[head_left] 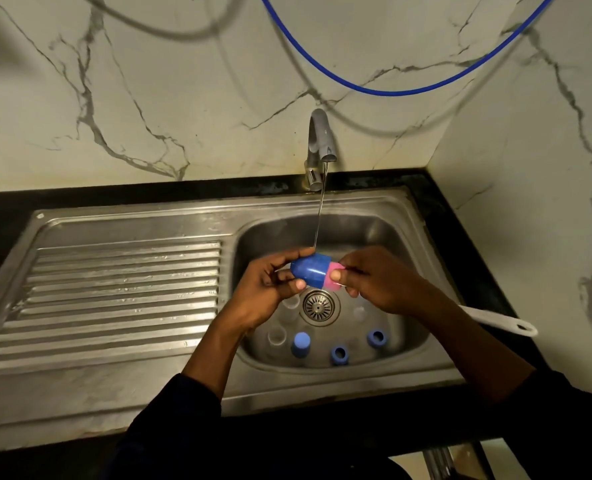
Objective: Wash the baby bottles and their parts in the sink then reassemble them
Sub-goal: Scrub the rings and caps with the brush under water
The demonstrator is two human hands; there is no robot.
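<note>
Over the sink basin [384, 237] my left hand [266, 289] grips a blue bottle cap [310, 270] lying sideways under a thin stream of water from the tap [320, 140]. My right hand [377, 278] pinches a pink sponge [334, 280] pushed against the cap's open end. On the basin floor lie a light blue cap [300, 344], two blue collar rings [339, 354] [377, 337] and clear bottles [276, 336] [291, 304], faint in the dim light.
A drain strainer [318, 306] sits mid-basin. The ribbed steel drainboard [121, 299] stretches left. A white brush handle [502, 322] lies on the basin's right rim. A black counter [467, 237] borders the marble wall; a blue hose [391, 91] hangs above.
</note>
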